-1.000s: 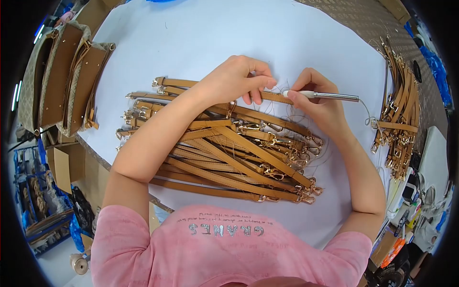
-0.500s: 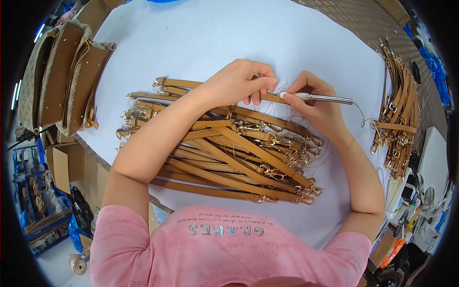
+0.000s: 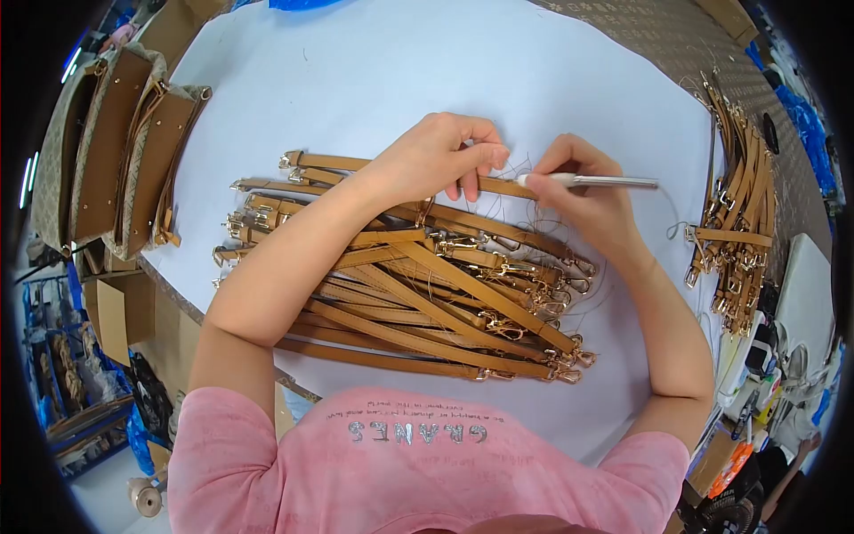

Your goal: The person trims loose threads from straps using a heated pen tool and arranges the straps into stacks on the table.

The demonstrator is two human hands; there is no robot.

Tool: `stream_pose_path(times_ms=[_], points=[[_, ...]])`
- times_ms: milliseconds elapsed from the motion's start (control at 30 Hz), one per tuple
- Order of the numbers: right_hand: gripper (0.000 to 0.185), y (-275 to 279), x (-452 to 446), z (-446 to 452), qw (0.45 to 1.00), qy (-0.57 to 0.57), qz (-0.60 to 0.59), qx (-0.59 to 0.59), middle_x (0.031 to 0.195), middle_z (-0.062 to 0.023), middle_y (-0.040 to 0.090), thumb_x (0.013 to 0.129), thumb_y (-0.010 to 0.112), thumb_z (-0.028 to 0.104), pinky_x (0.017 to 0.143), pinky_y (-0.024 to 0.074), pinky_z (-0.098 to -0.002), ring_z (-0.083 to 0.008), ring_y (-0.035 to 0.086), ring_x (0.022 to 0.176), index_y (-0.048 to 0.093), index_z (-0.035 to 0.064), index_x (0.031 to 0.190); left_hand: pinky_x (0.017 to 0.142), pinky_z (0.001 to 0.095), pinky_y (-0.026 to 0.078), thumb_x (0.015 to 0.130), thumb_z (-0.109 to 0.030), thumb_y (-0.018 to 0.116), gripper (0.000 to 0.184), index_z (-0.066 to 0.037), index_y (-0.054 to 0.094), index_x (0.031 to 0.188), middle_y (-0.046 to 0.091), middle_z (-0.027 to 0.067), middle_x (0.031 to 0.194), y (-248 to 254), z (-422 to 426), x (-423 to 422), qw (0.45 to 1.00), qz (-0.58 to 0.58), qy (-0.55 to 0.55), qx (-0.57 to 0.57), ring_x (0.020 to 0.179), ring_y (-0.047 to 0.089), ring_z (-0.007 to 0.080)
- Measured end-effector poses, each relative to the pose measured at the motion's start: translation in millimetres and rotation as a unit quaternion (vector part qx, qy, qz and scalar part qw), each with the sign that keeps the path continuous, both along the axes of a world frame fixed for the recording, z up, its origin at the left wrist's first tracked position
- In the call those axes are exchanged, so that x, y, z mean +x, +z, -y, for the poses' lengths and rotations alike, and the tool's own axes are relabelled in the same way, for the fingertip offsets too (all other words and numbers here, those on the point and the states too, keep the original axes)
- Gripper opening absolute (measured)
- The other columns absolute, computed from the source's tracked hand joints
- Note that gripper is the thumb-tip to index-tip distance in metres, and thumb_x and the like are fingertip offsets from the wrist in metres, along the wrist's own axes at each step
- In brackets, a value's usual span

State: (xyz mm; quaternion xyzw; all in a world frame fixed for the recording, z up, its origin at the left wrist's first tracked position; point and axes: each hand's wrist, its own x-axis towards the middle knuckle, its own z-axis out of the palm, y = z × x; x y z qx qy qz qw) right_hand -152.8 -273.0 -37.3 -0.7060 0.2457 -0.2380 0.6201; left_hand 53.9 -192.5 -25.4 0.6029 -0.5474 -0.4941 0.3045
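Observation:
My left hand is closed on a tan leather strap, with two fingers over it. Its thumb and index finger meet just above, among fine loose threads; whether they pinch a thread I cannot make out. In my right hand is a pen-shaped tool with a white front part, a metal barrel and a thin cord at its rear. Its tip is near the strap and threads, partly hidden by my fingers. Below both hands lies a pile of tan straps with gold clasps and buckles, partly behind my left forearm.
More buckled straps are heaped at the right of the white table surface. Several tan and patterned bags stand at the left edge. A cardboard box sits below them, and blue plastic shows at the far edge.
The whole view has shifted slightly. My right hand and the pen-shaped tool have tipped a little, with the barrel now nearly level. Both hands keep their hold.

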Motion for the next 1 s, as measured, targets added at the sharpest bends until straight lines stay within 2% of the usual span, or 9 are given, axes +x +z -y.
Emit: stream_pose_path(times_ms=[100, 200, 233, 333, 367, 467, 567, 1000], points=[[0.013, 5, -4, 2, 0.999, -0.020, 0.028, 0.029, 0.070, 0.0013, 0.057, 0.086, 0.067, 0.005, 0.054, 0.0383, -0.0198, -0.0035, 0.050, 0.062, 0.056, 0.0054, 0.081, 0.048, 0.0203, 0.043, 0.095, -0.019, 0.060, 0.016, -0.004, 0.066, 0.090, 0.058, -0.0012, 0.069, 1, 1, -6, 1.000, 0.025, 0.011, 0.003, 0.055, 0.056, 0.0059], [0.013, 7, -9, 3, 0.998, -0.032, 0.037, 0.035, 0.071, 0.0010, 0.057, 0.086, 0.067, 0.005, 0.055, 0.0389, -0.0198, -0.0038, 0.051, 0.062, 0.055, 0.0055, 0.081, 0.049, 0.0208, 0.041, 0.092, -0.015, 0.063, 0.012, -0.004, 0.066, 0.091, 0.058, -0.0011, 0.068, -7, 1, -16, 0.950, 0.203, -0.043, -0.233, 0.053, 0.051, 0.0056], [0.013, 5, -9, 3, 0.999, -0.021, 0.024, 0.027, 0.071, 0.0011, 0.057, 0.086, 0.067, 0.005, 0.055, 0.0389, -0.0198, -0.0037, 0.051, 0.062, 0.055, 0.0056, 0.081, 0.049, 0.0208, 0.041, 0.092, -0.015, 0.063, 0.012, -0.004, 0.066, 0.091, 0.058, -0.0011, 0.068, -8, 1, -15, 0.950, 0.203, -0.043, -0.233, 0.053, 0.051, 0.0056], [0.014, 1, -9, 4, 1.000, 0.001, -0.002, 0.011, 0.070, 0.0014, 0.057, 0.085, 0.067, 0.005, 0.056, 0.0389, -0.0198, -0.0035, 0.051, 0.062, 0.055, 0.0057, 0.081, 0.050, 0.0209, 0.039, 0.092, -0.015, 0.063, 0.011, -0.004, 0.065, 0.092, 0.058, -0.0014, 0.068, -3, -1, -13, 0.987, 0.121, -0.029, -0.103, 0.052, 0.048, 0.0055], [0.014, 1, -9, 3, 1.000, 0.003, -0.009, 0.001, 0.070, 0.0016, 0.057, 0.085, 0.068, 0.006, 0.056, 0.0387, -0.0199, -0.0034, 0.051, 0.062, 0.055, 0.0056, 0.081, 0.050, 0.0209, 0.039, 0.092, -0.015, 0.063, 0.011, -0.004, 0.065, 0.092, 0.058, -0.0014, 0.068, -2, -1, -12, 0.987, 0.120, -0.028, -0.102, 0.052, 0.048, 0.0055], [0.014, 1, -8, 4, 1.000, 0.006, -0.020, -0.021, 0.070, 0.0019, 0.057, 0.085, 0.068, 0.006, 0.055, 0.0384, -0.0200, -0.0033, 0.050, 0.062, 0.055, 0.0055, 0.081, 0.051, 0.0202, 0.039, 0.093, -0.015, 0.062, 0.011, -0.005, 0.064, 0.093, 0.057, -0.0018, 0.068, -1, 1, -6, 0.999, 0.014, -0.021, -0.037, 0.053, 0.047, 0.0050], [0.015, -2, -9, 5, 0.998, 0.013, -0.031, -0.054, 0.069, 0.0023, 0.057, 0.085, 0.070, 0.007, 0.055, 0.0379, -0.0201, -0.0032, 0.049, 0.062, 0.055, 0.0051, 0.080, 0.051, 0.0200, 0.038, 0.094, -0.015, 0.061, 0.011, -0.005, 0.063, 0.093, 0.057, -0.0018, 0.068, -1, 1, -6, 0.998, 0.019, -0.034, -0.044, 0.053, 0.047, 0.0049], [0.015, -3, -8, 5, 0.997, 0.015, -0.037, -0.064, 0.069, 0.0020, 0.058, 0.085, 0.070, 0.007, 0.055, 0.0389, -0.0199, -0.0033, 0.051, 0.062, 0.056, 0.0047, 0.080, 0.050, 0.0195, 0.038, 0.095, -0.016, 0.059, 0.012, -0.005, 0.062, 0.093, 0.056, -0.0015, 0.068, 1, 0, -7, 0.998, 0.016, -0.038, -0.044, 0.053, 0.045, 0.0045]])
